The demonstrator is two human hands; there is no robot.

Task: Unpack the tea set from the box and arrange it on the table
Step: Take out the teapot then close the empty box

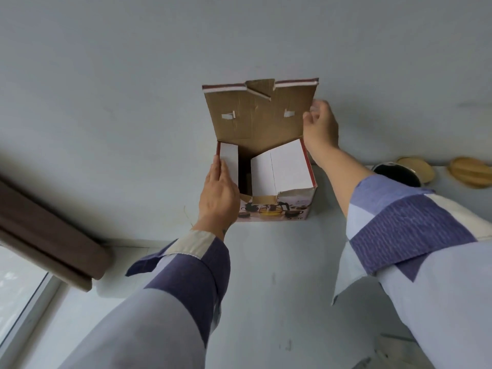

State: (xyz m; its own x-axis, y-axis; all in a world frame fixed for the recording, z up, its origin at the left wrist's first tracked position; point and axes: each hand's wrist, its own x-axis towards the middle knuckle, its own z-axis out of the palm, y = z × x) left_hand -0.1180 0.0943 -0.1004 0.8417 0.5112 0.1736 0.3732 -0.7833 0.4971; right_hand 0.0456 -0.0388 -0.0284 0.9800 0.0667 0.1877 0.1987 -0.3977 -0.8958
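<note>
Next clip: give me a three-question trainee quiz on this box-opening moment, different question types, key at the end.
1. True or false: the big lid of the box stands raised.
2. Multiple choice: the right hand holds A) a cup, B) the lid's edge, C) the round wooden lids.
3. Fill in: the left hand rests on the box's left ____.

Key: 1 true. 2 B; its fingers and thumb pinch the lid's right edge. 3 flap; the fingers lie straight along it. No piece of the tea set shows yet: the gap between the white flaps is dark. A dark pot and the wooden lids sit at the far right.
</note>
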